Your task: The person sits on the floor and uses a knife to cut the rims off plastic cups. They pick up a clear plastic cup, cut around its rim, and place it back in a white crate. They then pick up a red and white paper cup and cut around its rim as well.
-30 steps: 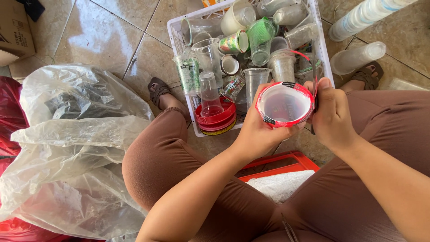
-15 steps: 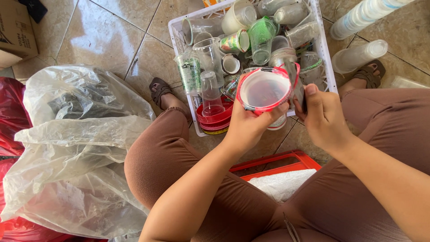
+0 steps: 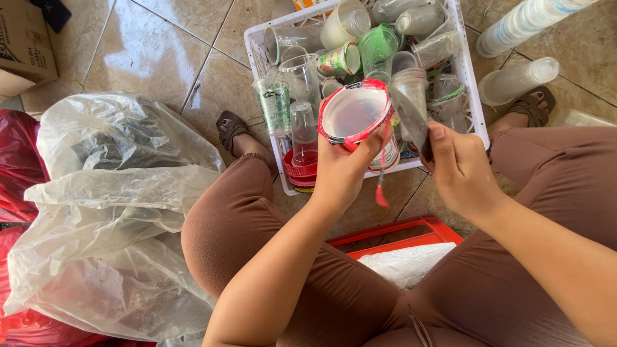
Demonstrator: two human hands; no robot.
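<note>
My left hand [image 3: 344, 170] grips a clear plastic cup [image 3: 353, 112] with a red band around its rim, tilted so its mouth faces me. My right hand [image 3: 459, 170] holds a knife [image 3: 411, 119], its grey blade set against the cup's right side. A thin red strip [image 3: 380, 186] dangles from the cup below my left hand. Both hands hover over the near edge of a white plastic crate [image 3: 468, 71] filled with several clear, green and printed cups. Red lids are stacked at its near left corner.
Crumpled clear plastic bags [image 3: 109, 212] lie at my left, with a red bag [image 3: 16, 160] and a cardboard box [image 3: 22, 45] beyond. A red tray [image 3: 398, 234] holding white plastic sits between my knees. Two stacks of cups [image 3: 520, 26] lie on the tiled floor at right.
My left hand has carried the cup up and left over the crate. My right hand has brought the knife blade to its side. A red strip now hangs loose.
</note>
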